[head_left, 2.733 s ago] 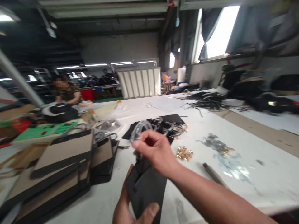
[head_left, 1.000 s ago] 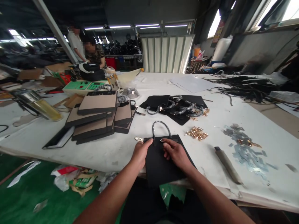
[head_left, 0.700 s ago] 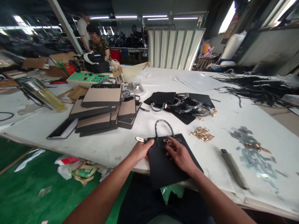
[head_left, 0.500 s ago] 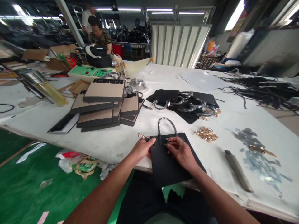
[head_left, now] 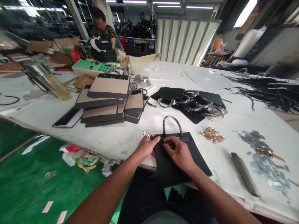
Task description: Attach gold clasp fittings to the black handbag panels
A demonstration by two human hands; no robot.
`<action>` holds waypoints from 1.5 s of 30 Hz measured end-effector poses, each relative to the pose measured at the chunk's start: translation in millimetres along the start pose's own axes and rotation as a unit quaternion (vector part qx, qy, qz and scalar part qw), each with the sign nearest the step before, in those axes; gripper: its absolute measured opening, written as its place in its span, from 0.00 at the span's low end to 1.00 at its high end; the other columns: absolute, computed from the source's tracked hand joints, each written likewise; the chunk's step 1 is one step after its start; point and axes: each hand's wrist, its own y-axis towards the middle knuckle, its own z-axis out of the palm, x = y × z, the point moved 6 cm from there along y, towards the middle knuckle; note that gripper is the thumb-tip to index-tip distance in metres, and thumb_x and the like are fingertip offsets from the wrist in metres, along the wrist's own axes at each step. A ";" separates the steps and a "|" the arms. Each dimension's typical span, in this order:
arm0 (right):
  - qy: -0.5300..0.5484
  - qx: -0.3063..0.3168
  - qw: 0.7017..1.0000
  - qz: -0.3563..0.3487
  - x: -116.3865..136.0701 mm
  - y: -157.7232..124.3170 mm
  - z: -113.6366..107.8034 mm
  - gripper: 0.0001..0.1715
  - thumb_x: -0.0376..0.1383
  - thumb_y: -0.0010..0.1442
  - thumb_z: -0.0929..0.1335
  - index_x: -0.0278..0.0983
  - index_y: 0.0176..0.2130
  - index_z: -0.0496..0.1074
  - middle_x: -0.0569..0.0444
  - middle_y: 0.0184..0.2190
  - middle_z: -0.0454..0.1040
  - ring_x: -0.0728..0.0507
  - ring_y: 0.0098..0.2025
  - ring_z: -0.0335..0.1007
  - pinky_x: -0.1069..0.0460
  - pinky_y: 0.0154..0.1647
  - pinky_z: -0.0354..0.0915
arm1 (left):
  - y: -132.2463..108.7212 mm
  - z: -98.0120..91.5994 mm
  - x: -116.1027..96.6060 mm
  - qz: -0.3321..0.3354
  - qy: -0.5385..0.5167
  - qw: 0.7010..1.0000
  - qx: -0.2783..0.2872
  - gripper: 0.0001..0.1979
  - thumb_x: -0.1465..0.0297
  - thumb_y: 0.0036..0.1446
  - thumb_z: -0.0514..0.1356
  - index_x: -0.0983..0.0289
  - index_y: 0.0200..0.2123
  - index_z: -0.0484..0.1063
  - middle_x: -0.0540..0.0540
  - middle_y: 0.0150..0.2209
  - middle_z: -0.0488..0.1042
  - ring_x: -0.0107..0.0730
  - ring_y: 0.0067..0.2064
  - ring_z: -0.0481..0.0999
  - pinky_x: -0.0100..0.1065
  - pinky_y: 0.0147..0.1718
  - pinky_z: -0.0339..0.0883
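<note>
A black panel (head_left: pixel 179 168) with a plastic-wrapped loop handle (head_left: pixel 172 118) lies over the table's front edge. My left hand (head_left: pixel 148 147) grips the panel's upper left edge, thumb on top, beside a strap with a gold metal end (head_left: pixel 147 134). Just right of that thumb, my right hand (head_left: pixel 178 152) pinches a small gold piece (head_left: pixel 164 141) against the panel near the handle's left base. Small gold metal pieces (head_left: pixel 212 135) lie in a pile to the right. Behind it are black panels (head_left: pixel 171 94) with wrapped handles.
Stacked brown-and-black panels (head_left: pixel 109 85) stand at the left, near a bottle (head_left: pixel 50 81) and a green machine (head_left: pixel 93 66). A grey-wrapped tool (head_left: pixel 245 174), clear scraps (head_left: pixel 268 174) and black strips (head_left: pixel 268 90) lie right. A person (head_left: pixel 102 28) is across the table.
My right hand has moved left along the panel, closer to my left thumb, with the small gold piece in its fingers. The whole view has shifted slightly.
</note>
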 end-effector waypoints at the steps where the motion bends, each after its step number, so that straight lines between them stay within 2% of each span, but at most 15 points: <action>1: -0.009 -0.004 1.000 -0.005 0.9 -0.4 0.9 0.11 0.39 0.63 0.68 0.39 0.45 0.75 0.55 0.33 0.78 0.45 0.31 0.73 0.51 0.34 0.67 | -0.1 0.2 0.5 -0.001 0.000 1.000 0.001 0.20 0.51 0.58 0.63 0.62 0.29 0.70 0.50 0.21 0.72 0.36 0.21 0.74 0.33 0.18 0.68; 4: -0.032 -0.014 0.999 -0.006 1.8 -1.0 4.1 0.11 0.38 0.61 0.68 0.39 0.44 0.74 0.57 0.30 0.76 0.46 0.29 0.71 0.52 0.32 0.65 | -0.4 0.7 1.5 0.000 -0.004 1.000 -0.002 0.19 0.52 0.58 0.63 0.62 0.30 0.71 0.50 0.22 0.72 0.36 0.21 0.74 0.33 0.18 0.68; 9: -0.071 -0.010 0.997 0.001 3.7 2.0 13.4 0.08 0.38 0.62 0.67 0.40 0.42 0.73 0.56 0.29 0.76 0.45 0.29 0.72 0.52 0.33 0.63 | -2.7 -0.8 2.5 0.004 -0.007 1.000 -0.026 0.16 0.55 0.58 0.63 0.63 0.31 0.72 0.50 0.22 0.72 0.33 0.20 0.72 0.31 0.18 0.65; 12: -0.081 0.010 0.997 0.010 3.4 4.1 19.9 0.08 0.39 0.62 0.66 0.40 0.41 0.72 0.56 0.29 0.76 0.44 0.29 0.73 0.51 0.32 0.62 | -3.4 -2.9 3.8 0.014 0.008 0.999 -0.036 0.16 0.55 0.59 0.62 0.63 0.30 0.72 0.50 0.21 0.71 0.31 0.20 0.70 0.30 0.19 0.62; 17: -0.073 0.056 0.996 -0.003 0.8 5.0 25.0 0.10 0.41 0.64 0.64 0.41 0.45 0.69 0.58 0.28 0.73 0.44 0.28 0.71 0.50 0.31 0.61 | -4.6 -4.3 4.4 0.055 -0.004 0.997 -0.046 0.14 0.59 0.59 0.62 0.64 0.29 0.74 0.50 0.23 0.72 0.29 0.25 0.70 0.30 0.27 0.63; 24: -0.055 0.115 0.992 -0.014 4.8 10.1 24.7 0.10 0.40 0.64 0.64 0.42 0.44 0.71 0.59 0.26 0.72 0.44 0.28 0.69 0.50 0.31 0.59 | -7.0 -4.4 2.8 0.083 -0.002 0.994 -0.074 0.13 0.61 0.58 0.61 0.64 0.27 0.73 0.50 0.25 0.71 0.29 0.28 0.69 0.30 0.28 0.60; 32: -0.020 0.074 0.997 0.002 7.9 8.8 14.3 0.10 0.39 0.62 0.66 0.40 0.43 0.74 0.60 0.26 0.70 0.46 0.28 0.67 0.51 0.32 0.59 | -2.1 -1.2 6.5 0.052 -0.052 0.995 -0.064 0.16 0.58 0.55 0.64 0.64 0.27 0.71 0.49 0.23 0.69 0.29 0.25 0.69 0.29 0.25 0.60; 37: -0.005 0.076 0.997 0.019 5.6 7.1 12.7 0.09 0.39 0.61 0.67 0.40 0.42 0.74 0.60 0.26 0.70 0.47 0.28 0.66 0.52 0.31 0.59 | -0.6 2.0 9.8 0.026 -0.083 0.995 -0.038 0.17 0.56 0.55 0.65 0.64 0.28 0.70 0.48 0.22 0.67 0.29 0.23 0.68 0.29 0.21 0.60; 45: 0.004 0.081 0.997 0.009 9.4 8.3 12.9 0.10 0.39 0.61 0.67 0.40 0.42 0.75 0.60 0.26 0.70 0.47 0.28 0.65 0.52 0.30 0.59 | 3.1 -0.5 13.7 0.042 -0.088 0.994 -0.045 0.17 0.56 0.55 0.66 0.64 0.27 0.69 0.49 0.23 0.67 0.27 0.23 0.68 0.28 0.21 0.61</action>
